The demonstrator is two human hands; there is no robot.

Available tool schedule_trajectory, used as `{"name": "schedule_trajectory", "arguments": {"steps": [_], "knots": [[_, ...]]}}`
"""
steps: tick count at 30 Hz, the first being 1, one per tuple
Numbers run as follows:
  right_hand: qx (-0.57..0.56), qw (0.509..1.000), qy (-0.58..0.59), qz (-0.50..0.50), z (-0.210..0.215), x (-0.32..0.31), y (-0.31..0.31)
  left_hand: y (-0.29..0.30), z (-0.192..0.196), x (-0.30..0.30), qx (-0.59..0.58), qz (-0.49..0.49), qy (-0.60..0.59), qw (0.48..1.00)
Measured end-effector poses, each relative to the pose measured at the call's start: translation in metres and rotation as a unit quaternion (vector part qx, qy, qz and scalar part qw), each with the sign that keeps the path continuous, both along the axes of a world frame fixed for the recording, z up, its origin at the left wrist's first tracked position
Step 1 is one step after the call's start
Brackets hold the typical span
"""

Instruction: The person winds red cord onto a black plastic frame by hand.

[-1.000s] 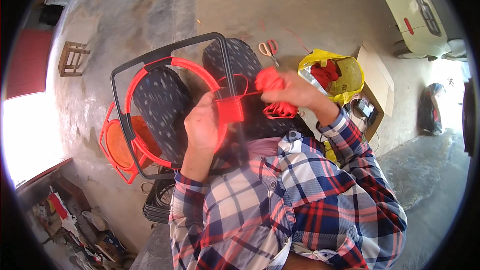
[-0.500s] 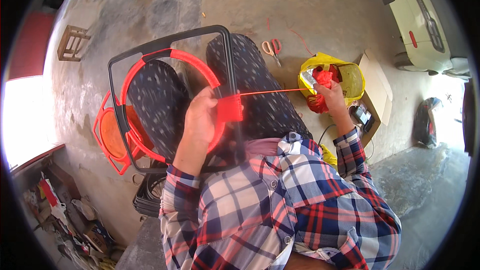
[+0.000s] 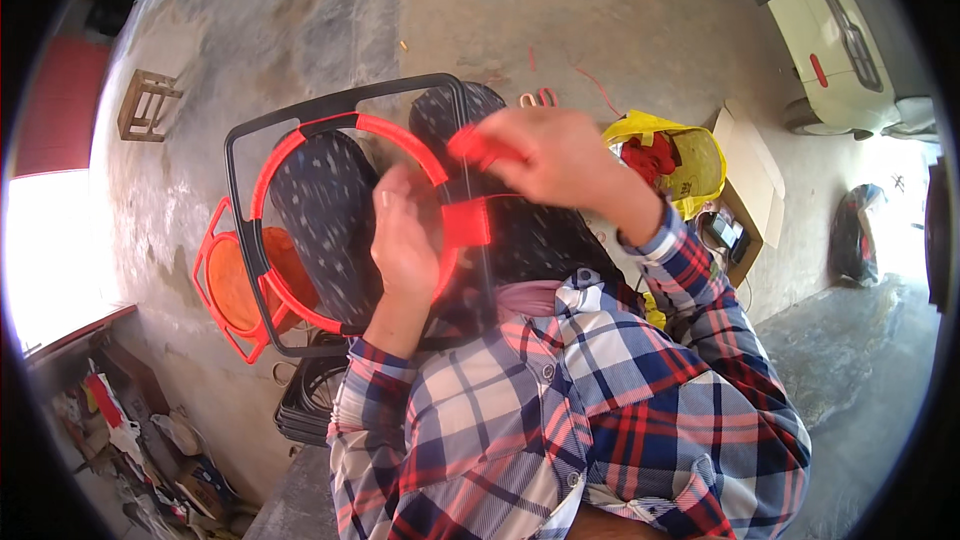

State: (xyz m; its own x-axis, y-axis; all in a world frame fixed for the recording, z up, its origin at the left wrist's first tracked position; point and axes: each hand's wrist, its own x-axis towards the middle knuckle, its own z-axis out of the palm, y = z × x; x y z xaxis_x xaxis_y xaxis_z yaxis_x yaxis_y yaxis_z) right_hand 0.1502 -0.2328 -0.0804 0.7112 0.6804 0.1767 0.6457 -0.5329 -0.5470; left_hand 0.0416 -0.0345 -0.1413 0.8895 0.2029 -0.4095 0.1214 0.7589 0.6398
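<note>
Red cord bundle (image 3: 480,147) at black rounded-square frame (image 3: 405,86)

Left hand (image 3: 405,252) is lying by the 4 o'clock side of the frame's red-wound ring (image 3: 410,142); cannot tell whether gripping. Right hand (image 3: 565,160) is clutching the bundle near the frame's 2 o'clock edge. Beyond, at 2 o'clock, yellow open-topped bag (image 3: 699,162) is sitting. Farther, same bearing, pale car (image 3: 840,45) is standing.
</note>
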Motion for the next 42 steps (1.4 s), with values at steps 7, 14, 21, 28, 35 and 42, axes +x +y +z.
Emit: {"name": "schedule_trajectory", "arguments": {"steps": [7, 14, 21, 28, 35, 42], "knots": [[0.130, 0.972, -0.192, -0.042, -0.022, 0.004, 0.026, 0.004, 0.004, -0.001, 0.129, -0.006, -0.053, 0.990], [0.068, 0.997, -0.039, 0.025, -0.047, -0.019, 0.009, 0.002, 0.002, 0.005, -0.029, -0.086, 0.080, 0.993], [0.398, 0.847, 0.352, -0.029, -0.061, -0.016, -0.016, 0.013, -0.014, 0.000, -0.089, -0.168, 0.068, 0.979], [0.349, 0.858, 0.362, -0.110, -0.039, -0.032, 0.001, 0.001, 0.003, 0.009, -0.071, -0.169, 0.056, 0.981], [0.569, 0.673, 0.418, -0.222, -0.041, -0.020, -0.034, 0.004, -0.007, 0.008, -0.091, -0.197, 0.040, 0.975], [0.585, 0.718, 0.360, -0.113, -0.009, -0.017, -0.108, 0.005, -0.001, 0.007, -0.108, -0.190, 0.021, 0.976]]}}
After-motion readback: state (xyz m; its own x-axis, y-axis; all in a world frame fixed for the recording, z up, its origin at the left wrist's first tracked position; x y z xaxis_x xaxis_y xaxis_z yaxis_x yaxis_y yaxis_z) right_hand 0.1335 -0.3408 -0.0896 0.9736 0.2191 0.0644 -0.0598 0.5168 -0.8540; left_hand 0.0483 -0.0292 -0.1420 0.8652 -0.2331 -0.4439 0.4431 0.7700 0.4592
